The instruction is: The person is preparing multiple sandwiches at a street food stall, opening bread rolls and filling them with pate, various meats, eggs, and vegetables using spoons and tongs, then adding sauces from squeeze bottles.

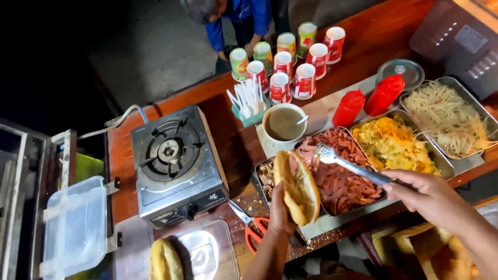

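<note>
Metal tongs are pinched in the right hand, fingers closed around the handle, tips over the tray of sliced red sausage. The left hand is wrapped around a split bread roll, held upright at that tray's left edge, with meat showing in the cut. Adjacent trays hold yellow egg and pale shredded vegetable. 2 red squeeze bottles stand behind them. Orange-handled scissors lie beside the gas stove.
</note>
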